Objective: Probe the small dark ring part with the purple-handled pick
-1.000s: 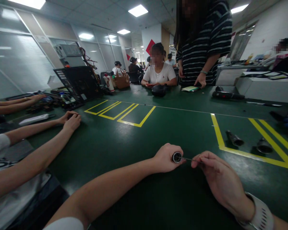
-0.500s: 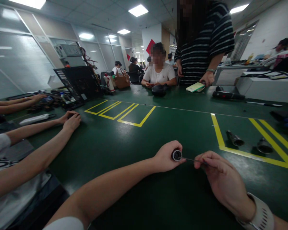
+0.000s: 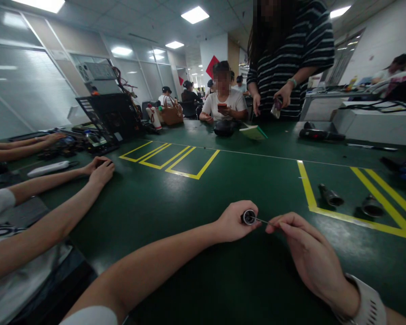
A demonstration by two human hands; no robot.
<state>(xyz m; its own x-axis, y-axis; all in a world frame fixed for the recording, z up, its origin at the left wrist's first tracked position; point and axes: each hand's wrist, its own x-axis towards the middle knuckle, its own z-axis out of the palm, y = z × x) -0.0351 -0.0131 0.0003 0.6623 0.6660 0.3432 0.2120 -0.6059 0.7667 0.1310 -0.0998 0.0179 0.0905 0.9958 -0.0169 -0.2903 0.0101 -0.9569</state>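
Note:
My left hand (image 3: 235,222) is wrapped round a dark cylindrical part (image 3: 248,217). Its round open end, with a bright rim, faces me; the inside is too dark to make out fully. Between the fingertips of my right hand (image 3: 307,246) is a thin metal rod (image 3: 264,221), pinched near its right end. The rod's far tip reaches into the cylinder's opening. Both hands are above the green table (image 3: 189,203). To the right, two dark metal fittings, a longer one (image 3: 330,196) and a wider one (image 3: 372,206), lie inside a yellow tape outline (image 3: 306,185).
Left of me, a neighbour's hands (image 3: 101,170) hold something small and dark. Farther back stand a tilted black chassis (image 3: 111,115) and a brown handbag (image 3: 172,113). Across the table are a black pouch (image 3: 224,127), a green notebook (image 3: 253,132), a seated person and a standing person.
My right fingers have moved slightly left and up along with the rod, closer to the cylinder. Across the table, the notebook has left the standing person's hand, and the seated person has raised a phone.

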